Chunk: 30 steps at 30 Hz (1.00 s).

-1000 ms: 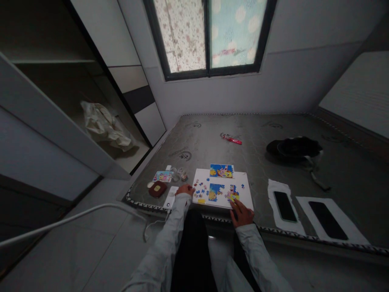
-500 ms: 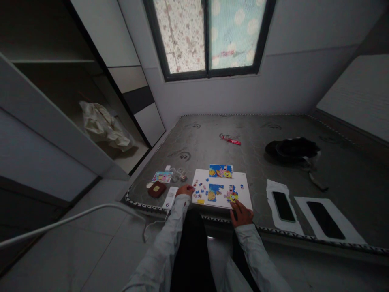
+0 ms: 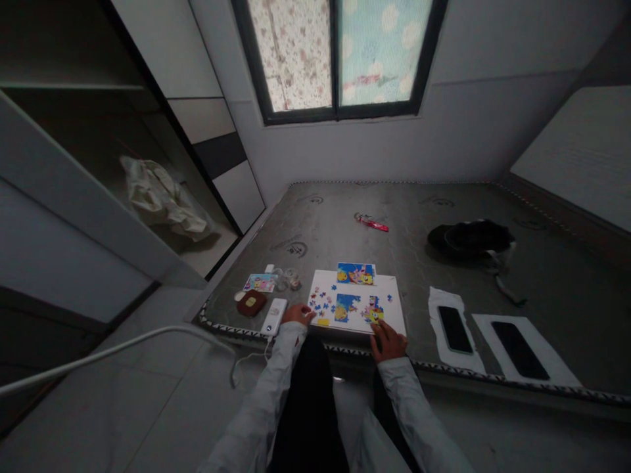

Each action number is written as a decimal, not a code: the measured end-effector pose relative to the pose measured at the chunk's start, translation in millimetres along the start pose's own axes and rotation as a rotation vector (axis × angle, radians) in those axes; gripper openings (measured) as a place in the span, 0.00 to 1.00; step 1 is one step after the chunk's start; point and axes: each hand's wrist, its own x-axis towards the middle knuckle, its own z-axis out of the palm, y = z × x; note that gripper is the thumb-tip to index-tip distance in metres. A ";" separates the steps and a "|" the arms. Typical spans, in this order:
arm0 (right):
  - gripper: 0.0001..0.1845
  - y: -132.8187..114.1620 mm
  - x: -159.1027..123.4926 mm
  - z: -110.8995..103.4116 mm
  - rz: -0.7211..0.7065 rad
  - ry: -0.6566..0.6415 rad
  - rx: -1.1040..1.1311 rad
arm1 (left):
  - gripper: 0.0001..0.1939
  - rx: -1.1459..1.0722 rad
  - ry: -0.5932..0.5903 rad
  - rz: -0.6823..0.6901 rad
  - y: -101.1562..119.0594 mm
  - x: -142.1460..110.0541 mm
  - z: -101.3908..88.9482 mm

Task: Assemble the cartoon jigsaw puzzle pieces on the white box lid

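Note:
A white board (image 3: 359, 283) lies at the front of the mattress, bearing a partly assembled cartoon jigsaw. The blue section (image 3: 347, 307) sits mid-board, and a yellow-and-pink section (image 3: 373, 310) is to its right. Several loose puzzle pieces (image 3: 321, 306) are scattered at the left. My left hand (image 3: 298, 314) is at the board's left front edge, fingertips pinched together beside the loose pieces; anything between them is too small to make out. My right hand (image 3: 388, 340) rests over the front right edge with fingers apart, fingertips at the yellow section. A picture card (image 3: 355, 273) lies at the board's far edge.
Left of the board are a white power bank (image 3: 275, 316) with a cable, a brown case (image 3: 252, 303) and a colourful card (image 3: 261, 282). Two phones (image 3: 454, 328) lie on white paper at the right. Behind are a black cap (image 3: 470, 240) and a red-handled tool (image 3: 373, 225).
My left hand has moved slightly nearer along the board's left front edge, still pinched. My right hand stays almost in place. The whole view has shifted a little.

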 end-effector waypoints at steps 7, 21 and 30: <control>0.16 -7.8 3.8 -7.5 0.031 0.011 0.015 | 0.08 -0.046 -0.017 0.006 -2.4 1.8 0.8; 0.15 -9.4 4.6 -9.0 0.029 0.020 0.008 | 0.07 -0.552 -0.079 0.156 22.6 -23.9 35.5; 0.15 -10.0 6.9 -13.6 0.020 0.030 0.003 | 0.17 -0.950 -0.301 0.015 60.7 -41.5 61.9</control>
